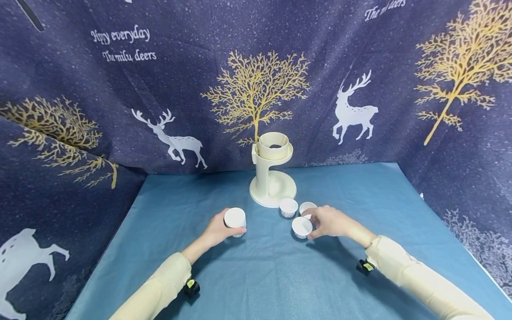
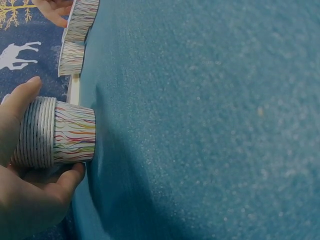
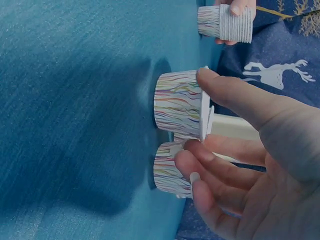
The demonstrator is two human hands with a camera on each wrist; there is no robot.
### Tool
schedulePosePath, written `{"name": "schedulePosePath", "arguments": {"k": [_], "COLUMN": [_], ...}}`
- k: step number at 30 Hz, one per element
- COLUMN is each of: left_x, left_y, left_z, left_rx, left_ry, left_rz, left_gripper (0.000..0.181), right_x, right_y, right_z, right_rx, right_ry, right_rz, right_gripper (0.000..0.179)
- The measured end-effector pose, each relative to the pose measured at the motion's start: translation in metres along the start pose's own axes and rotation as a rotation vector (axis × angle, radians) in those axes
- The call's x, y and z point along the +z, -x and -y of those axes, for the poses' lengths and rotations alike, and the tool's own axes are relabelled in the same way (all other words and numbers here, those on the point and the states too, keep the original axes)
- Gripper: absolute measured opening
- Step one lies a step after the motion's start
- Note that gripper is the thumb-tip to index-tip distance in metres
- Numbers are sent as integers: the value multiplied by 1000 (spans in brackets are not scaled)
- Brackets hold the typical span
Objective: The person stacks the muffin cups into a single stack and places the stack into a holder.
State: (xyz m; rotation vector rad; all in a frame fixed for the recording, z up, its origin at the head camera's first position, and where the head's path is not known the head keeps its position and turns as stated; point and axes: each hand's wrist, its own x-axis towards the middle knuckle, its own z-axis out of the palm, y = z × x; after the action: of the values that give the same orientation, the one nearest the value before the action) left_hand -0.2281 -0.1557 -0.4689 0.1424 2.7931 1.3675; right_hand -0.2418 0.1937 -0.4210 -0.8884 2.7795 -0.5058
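Observation:
My left hand (image 1: 218, 229) grips a stack of nested paper baking cups (image 1: 234, 218), upright at the table's left-centre. In the left wrist view, the stack's many rims (image 2: 37, 132) sit above one striped cup wall, with thumb and fingers on opposite sides. My right hand (image 1: 330, 221) pinches the rim of a single striped baking cup (image 1: 302, 227) between thumb and fingers. Another cup (image 1: 308, 207) sits just behind those fingers, partly covered by them. A third cup (image 1: 288, 207) is beside it, close to the stand. The right wrist view shows wavy coloured lines on the held cup (image 3: 177, 102).
A cream stand (image 1: 262, 175) with a round base and a ring-shaped holder (image 1: 274, 146) on top is at the back centre. Blue cloth (image 1: 264, 275) covers the table. A dark curtain (image 1: 176, 80) printed with deer and trees hangs behind and at both sides.

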Motion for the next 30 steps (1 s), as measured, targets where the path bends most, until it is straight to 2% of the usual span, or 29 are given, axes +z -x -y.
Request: {"name": "schedulePosePath", "arguments": {"k": [9, 21, 30], "left_x": [2, 2, 0], "left_y": [-3, -1, -1], "left_z": [4, 3, 1], "left_rx": [13, 3, -3], "left_ry": [0, -2, -11], "left_rz": [7, 1, 2], "left_gripper": [65, 64, 65], "right_x": [6, 12, 14], "right_y": [-1, -3, -4], "right_z": [10, 11, 12], "right_rx": [-2, 47, 36], "right_ry": [85, 107, 114], "right_rz": [-60, -45, -56], "right_gripper": [65, 62, 56]}}
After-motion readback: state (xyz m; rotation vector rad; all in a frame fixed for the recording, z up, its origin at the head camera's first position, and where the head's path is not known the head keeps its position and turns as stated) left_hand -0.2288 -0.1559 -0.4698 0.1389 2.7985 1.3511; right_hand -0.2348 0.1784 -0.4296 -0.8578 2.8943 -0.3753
